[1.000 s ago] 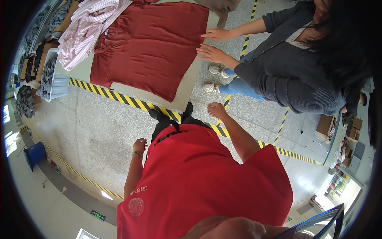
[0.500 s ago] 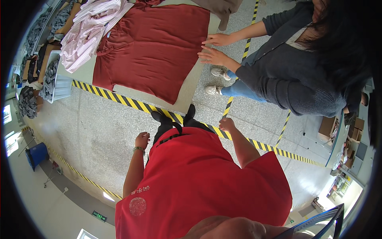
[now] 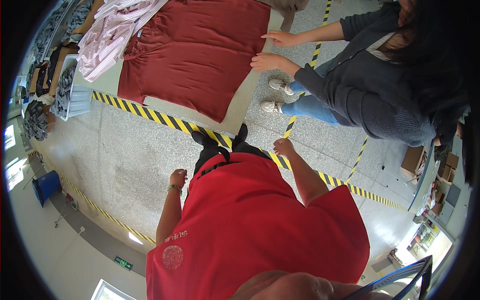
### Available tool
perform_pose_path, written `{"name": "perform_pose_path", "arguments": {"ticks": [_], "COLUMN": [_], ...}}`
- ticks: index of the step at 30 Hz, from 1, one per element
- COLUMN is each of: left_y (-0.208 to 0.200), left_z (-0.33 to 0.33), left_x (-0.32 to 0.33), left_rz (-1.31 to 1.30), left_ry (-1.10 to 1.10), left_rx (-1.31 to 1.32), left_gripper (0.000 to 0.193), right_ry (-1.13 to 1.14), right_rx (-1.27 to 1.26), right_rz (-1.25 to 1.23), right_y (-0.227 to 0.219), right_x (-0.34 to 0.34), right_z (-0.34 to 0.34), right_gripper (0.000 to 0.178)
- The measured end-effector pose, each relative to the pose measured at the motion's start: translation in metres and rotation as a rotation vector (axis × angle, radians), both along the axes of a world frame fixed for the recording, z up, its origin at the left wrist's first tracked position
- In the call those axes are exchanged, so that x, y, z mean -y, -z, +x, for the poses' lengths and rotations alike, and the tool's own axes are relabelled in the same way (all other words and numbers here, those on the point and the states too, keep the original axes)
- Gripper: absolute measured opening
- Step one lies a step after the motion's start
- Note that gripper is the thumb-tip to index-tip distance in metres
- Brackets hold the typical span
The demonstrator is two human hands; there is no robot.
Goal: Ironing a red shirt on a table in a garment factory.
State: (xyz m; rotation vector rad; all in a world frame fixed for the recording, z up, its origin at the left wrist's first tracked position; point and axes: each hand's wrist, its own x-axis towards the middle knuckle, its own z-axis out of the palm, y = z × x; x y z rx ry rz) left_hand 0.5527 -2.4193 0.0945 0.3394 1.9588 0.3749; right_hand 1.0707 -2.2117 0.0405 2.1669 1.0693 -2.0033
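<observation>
My left hand (image 3: 178,178) hangs at my left side, fingers loosely curled, with a bracelet at the wrist; nothing shows in it. On the other side my right hand (image 3: 283,147) hangs with its fingers folded in, and nothing shows there either. Both are away from the table (image 3: 239,107) in front of me. A dark red top (image 3: 200,55) is spread flat across it. A co-worker stands at the table's right side, one hand (image 3: 267,61) at the red top's edge and the other hand (image 3: 281,38) just above it.
A pink-and-white striped garment (image 3: 112,35) lies bunched at the table's left, and a brown garment (image 3: 289,11) lies at its far right corner. A pale plastic bin (image 3: 79,102) of grey cloth stands left of it. Yellow-black tape (image 3: 145,116) crosses the floor.
The view has shifted slightly. The co-worker's two hands have moved farther apart along the edge of the red top. My hands still hang at my sides.
</observation>
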Motion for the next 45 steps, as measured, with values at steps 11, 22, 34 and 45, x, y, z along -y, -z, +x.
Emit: {"name": "perform_pose_path", "arguments": {"ticks": [11,22,34,45], "left_y": [-0.008,-0.010,-0.005,-0.003], "left_z": [0.014,0.012,0.008,0.007], "left_x": [-0.029,-0.035,-0.025,-0.029], "left_rz": [0.057,0.059,0.059,0.051], "left_ry": [0.042,0.045,0.059,0.103], "left_rx": [0.008,-0.031,-0.014,-0.031], "left_gripper": [0.035,0.037,0.035,0.037], "right_ry": [0.145,0.015,-0.001,0.029], "right_rx": [-0.083,-0.001,0.052,-0.007], "right_rz": [-0.165,0.016,-0.039,-0.033], "right_y": [0.018,0.007,0.006,0.011], "right_x": [0.005,0.005,0.003,0.003], "right_z": [0.019,-0.001,-0.001,-0.007], "right_gripper": [0.021,0.022,0.023,0.026]}}
